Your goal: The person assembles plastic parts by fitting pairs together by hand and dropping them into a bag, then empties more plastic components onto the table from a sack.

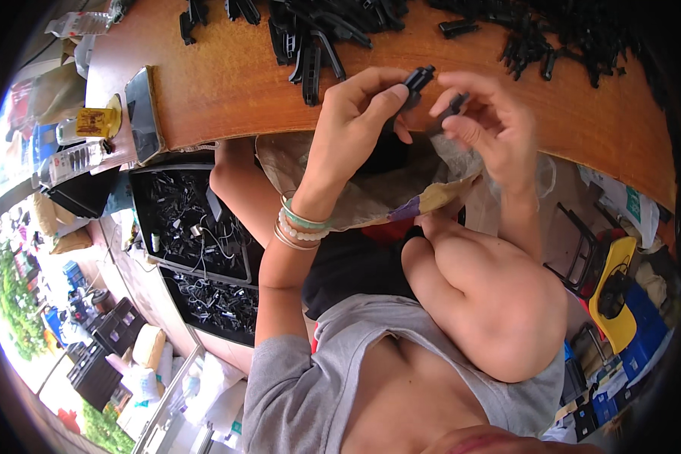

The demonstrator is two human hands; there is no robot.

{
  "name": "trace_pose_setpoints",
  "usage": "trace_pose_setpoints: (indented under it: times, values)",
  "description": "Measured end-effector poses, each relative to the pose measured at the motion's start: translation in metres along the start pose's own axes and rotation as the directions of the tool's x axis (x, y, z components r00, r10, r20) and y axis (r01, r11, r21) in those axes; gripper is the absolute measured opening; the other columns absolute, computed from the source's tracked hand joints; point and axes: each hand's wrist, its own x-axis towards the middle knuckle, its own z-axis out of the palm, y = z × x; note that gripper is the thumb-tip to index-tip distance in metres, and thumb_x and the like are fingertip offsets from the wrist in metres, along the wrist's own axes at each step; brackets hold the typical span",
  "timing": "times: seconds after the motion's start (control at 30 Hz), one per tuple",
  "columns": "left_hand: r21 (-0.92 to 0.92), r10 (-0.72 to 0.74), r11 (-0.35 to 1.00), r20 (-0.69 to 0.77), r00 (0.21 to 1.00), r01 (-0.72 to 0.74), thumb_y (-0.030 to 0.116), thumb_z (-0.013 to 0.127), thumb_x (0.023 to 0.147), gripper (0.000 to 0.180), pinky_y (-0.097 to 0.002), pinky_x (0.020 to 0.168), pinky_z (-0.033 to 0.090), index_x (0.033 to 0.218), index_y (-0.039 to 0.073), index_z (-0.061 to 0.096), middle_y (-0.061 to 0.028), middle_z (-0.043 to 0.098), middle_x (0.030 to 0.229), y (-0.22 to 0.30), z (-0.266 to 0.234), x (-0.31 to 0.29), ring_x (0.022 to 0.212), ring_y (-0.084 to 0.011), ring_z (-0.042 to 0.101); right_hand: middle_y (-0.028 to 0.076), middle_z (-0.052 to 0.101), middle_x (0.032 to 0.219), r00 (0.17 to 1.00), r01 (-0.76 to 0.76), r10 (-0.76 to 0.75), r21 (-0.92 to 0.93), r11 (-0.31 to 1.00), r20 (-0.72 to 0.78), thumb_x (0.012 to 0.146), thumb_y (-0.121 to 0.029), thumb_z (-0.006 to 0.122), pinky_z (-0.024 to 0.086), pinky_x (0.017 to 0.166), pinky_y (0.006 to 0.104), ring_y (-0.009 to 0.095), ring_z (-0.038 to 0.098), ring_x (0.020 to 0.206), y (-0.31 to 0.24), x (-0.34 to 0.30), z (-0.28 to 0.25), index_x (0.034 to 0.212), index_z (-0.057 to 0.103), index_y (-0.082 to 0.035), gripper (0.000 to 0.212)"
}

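My left hand (pixel 363 113) grips a long black plastic part (pixel 418 80) between thumb and fingers, just over the table's near edge. To its right, my right hand (pixel 499 121) pinches a smaller dark piece (pixel 454 104), somewhat blurred. A small gap separates the two parts. Below both hands an open bag (pixel 431 198), brownish with a purple and yellow patch, hangs at the table edge over my lap. On the wooden table (pixel 234 83) beyond my left hand lies a heap of long black plastic parts (pixel 310 64).
Smaller black parts (pixel 537 53) are piled at the far right. A phone (pixel 144 113) and a yellow tape roll (pixel 100 121) lie at the left. Black trays (pixel 251 257) of small parts stand below on the left; a yellow chair or stool piece (pixel 611 295) stands at the right.
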Motion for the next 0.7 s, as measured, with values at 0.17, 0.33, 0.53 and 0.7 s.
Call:
trace_pose_setpoints:
  times: [0.17,0.33,0.53,0.7]
  values:
    - [-0.077,-0.052,0.995,0.073,0.996,0.058,0.009,0.056,0.092,0.024,-0.0238,0.059,0.052,0.107,-0.008,0.063,-0.0088,0.066,0.081,0.008,0.002,-0.006,0.069,-0.0130,0.064,0.010,0.062,0.095,0.993,0.095,-0.096,0.017,0.995,0.064,0.080,0.009,0.066,0.054,0.068,0.0238,0.015,0.063,0.079,0.008,-0.004,0.002,0.097,0.067,0.004,0.018]
    - [0.306,0.191,0.926,0.118,0.974,-0.219,0.007,0.066,0.084,0.029,-0.0313,0.064,0.052,0.110,-0.005,0.062,-0.0151,0.068,0.086,0.006,0.010,-0.018,0.072,-0.0209,0.067,0.010,0.062,0.093,0.983,0.180,-0.184,-0.179,0.967,-0.011,0.076,0.011,0.069,0.051,0.067,0.0227,0.014,0.061,0.080,0.013,-0.009,0.004,0.091,0.069,0.003,0.017]
    - [0.525,0.353,0.755,0.178,0.919,-0.392,0.003,0.068,0.078,0.035,-0.0363,0.063,0.051,0.111,-0.002,0.058,-0.0208,0.065,0.086,0.004,0.008,-0.026,0.074,-0.0369,0.064,0.009,0.062,0.095,0.943,0.286,-0.328,-0.366,0.885,-0.056,0.072,0.005,0.073,0.046,0.065,0.0216,0.013,0.059,0.083,0.008,-0.006,0.009,0.098,0.068,0.000,0.028]
    - [0.538,0.406,0.707,0.223,0.886,-0.459,0.002,0.068,0.078,0.033,-0.0368,0.062,0.051,0.110,-0.001,0.059,-0.0199,0.065,0.085,0.004,0.005,-0.027,0.074,-0.0370,0.064,0.009,0.063,0.096,0.978,0.196,-0.210,-0.396,0.897,0.008,0.070,0.005,0.073,0.046,0.063,0.0225,0.015,0.060,0.082,0.007,-0.012,0.008,0.104,0.065,-0.001,0.035]
